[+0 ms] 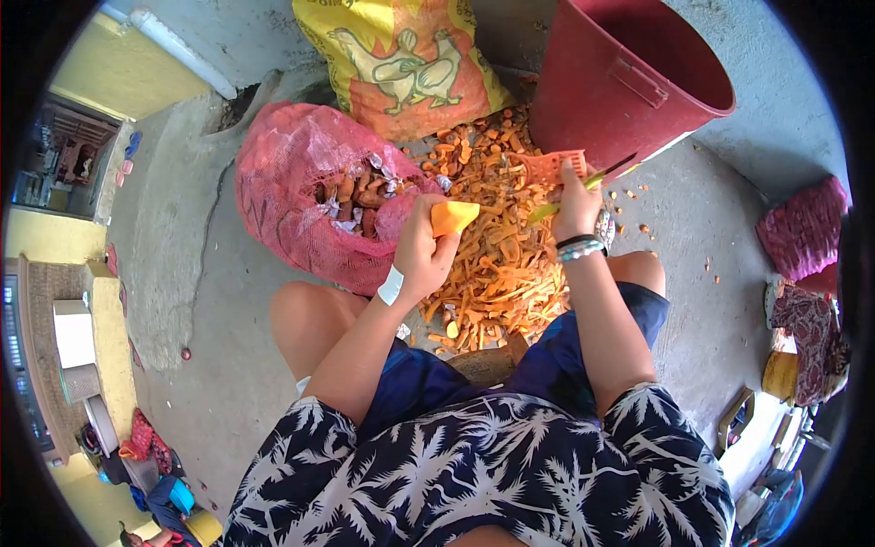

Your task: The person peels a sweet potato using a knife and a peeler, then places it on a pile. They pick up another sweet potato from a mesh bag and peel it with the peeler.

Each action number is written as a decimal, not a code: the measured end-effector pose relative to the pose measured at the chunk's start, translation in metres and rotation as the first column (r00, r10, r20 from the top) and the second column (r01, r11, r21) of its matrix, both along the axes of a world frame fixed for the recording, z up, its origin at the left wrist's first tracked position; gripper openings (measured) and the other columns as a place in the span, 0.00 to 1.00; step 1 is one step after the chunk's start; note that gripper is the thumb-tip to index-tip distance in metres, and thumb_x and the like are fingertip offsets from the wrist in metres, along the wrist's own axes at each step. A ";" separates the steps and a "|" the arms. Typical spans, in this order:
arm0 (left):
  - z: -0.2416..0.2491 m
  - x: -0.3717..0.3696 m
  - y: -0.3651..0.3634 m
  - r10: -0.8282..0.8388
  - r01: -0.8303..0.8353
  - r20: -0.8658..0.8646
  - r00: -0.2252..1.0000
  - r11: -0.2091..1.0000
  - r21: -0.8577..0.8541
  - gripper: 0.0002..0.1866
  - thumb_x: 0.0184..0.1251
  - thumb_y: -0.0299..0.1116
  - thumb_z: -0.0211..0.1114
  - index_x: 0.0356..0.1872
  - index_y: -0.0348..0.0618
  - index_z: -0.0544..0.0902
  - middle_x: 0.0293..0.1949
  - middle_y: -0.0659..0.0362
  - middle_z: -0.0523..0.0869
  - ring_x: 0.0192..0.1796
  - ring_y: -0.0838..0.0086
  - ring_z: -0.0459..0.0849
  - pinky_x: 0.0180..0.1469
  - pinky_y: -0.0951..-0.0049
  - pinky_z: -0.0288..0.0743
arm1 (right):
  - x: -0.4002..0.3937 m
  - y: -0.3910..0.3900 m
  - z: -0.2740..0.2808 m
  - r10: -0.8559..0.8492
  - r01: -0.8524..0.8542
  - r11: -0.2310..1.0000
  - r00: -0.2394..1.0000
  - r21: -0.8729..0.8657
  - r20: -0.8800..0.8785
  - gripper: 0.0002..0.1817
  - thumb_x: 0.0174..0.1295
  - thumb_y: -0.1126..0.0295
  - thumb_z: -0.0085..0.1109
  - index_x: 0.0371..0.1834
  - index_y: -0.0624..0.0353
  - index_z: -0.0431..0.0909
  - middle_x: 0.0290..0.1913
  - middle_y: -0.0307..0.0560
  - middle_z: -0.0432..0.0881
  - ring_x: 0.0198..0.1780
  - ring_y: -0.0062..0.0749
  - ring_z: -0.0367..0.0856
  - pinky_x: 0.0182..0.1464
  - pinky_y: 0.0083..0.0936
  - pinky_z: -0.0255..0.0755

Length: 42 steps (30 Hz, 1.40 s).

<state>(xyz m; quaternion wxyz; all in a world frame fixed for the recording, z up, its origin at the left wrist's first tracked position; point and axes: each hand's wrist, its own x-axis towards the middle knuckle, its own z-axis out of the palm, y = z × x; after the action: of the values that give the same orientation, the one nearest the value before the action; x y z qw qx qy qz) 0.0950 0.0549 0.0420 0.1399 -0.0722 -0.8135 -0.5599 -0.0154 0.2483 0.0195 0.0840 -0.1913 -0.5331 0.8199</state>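
Observation:
My left hand [427, 244] is closed round a peeled orange root vegetable [454, 218], whose flat-cut end sticks out past the fingers. My right hand [576, 202] grips a knife [595, 180] with a yellow-green handle and a dark blade pointing up and right. An orange perforated plastic piece [550, 168] lies at the fingertips of that hand, overlapped by them. Beneath both hands spreads a heap of orange peelings [501, 283], with chunkier orange pieces towards its far end. Left of my left hand, a torn pink mesh sack [296, 196] shows brown roots [365, 191] and paper scraps inside.
A tall red bin [592, 100] stands at the back right of the heap. Against the wall leans a yellow-orange sack [401, 68] printed with chickens. Purple mesh sacks [802, 228] lie far right. Small scraps dot the concrete floor [228, 365].

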 end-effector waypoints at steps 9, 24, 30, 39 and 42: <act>0.007 0.002 0.004 -0.129 0.146 0.324 0.937 0.989 -0.028 0.17 0.59 0.26 0.61 0.48 0.37 0.68 0.42 0.56 0.74 0.44 0.73 0.75 0.47 0.74 0.68 | 0.003 0.012 0.051 0.429 -0.471 0.867 0.871 -0.162 -0.239 0.08 0.62 0.71 0.54 0.42 0.61 0.71 0.24 0.35 0.74 0.17 0.14 0.64 0.19 0.13 0.60; 0.001 -0.007 -0.009 -0.532 -0.055 0.294 0.794 0.419 0.906 0.22 0.69 0.40 0.51 0.58 0.39 0.66 0.44 0.53 0.79 0.42 0.71 0.81 0.44 0.71 0.78 | -0.001 0.011 0.015 0.359 -0.360 0.915 0.933 -0.182 -0.037 0.08 0.61 0.71 0.55 0.41 0.61 0.71 0.25 0.37 0.75 0.18 0.16 0.67 0.19 0.16 0.62; -0.014 -0.017 -0.007 -0.278 -0.225 0.533 0.799 0.683 0.694 0.11 0.69 0.29 0.47 0.45 0.36 0.75 0.39 0.58 0.80 0.36 0.76 0.79 0.38 0.75 0.75 | -0.003 -0.005 0.002 0.217 -0.220 0.967 0.975 -0.124 -0.041 0.07 0.59 0.73 0.57 0.38 0.61 0.71 0.24 0.36 0.74 0.16 0.19 0.67 0.18 0.18 0.64; -0.227 -0.023 0.008 0.396 -0.293 0.762 0.513 0.915 -0.278 0.20 0.55 0.35 0.60 0.47 0.35 0.74 0.45 0.48 0.77 0.42 0.64 0.79 0.44 0.67 0.73 | -0.020 0.033 0.010 0.086 -0.095 0.936 0.995 -0.340 -0.042 0.02 0.60 0.73 0.55 0.33 0.58 0.72 0.22 0.38 0.74 0.16 0.22 0.67 0.18 0.20 0.65; -0.270 -0.066 0.001 0.553 -0.229 0.545 0.631 0.803 -0.550 0.24 0.53 0.34 0.61 0.52 0.36 0.72 0.50 0.43 0.74 0.47 0.55 0.77 0.50 0.61 0.71 | -0.022 0.036 -0.003 0.080 -0.054 0.962 0.993 -0.268 0.086 0.02 0.60 0.73 0.55 0.33 0.56 0.72 0.23 0.37 0.74 0.17 0.21 0.67 0.19 0.19 0.65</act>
<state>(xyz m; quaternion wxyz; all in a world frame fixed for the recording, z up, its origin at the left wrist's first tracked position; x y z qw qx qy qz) 0.0290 0.0561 -0.2277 -0.0671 0.2932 -0.9031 -0.3064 -0.0377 0.2842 0.0169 0.0042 -0.2220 -0.4283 0.8759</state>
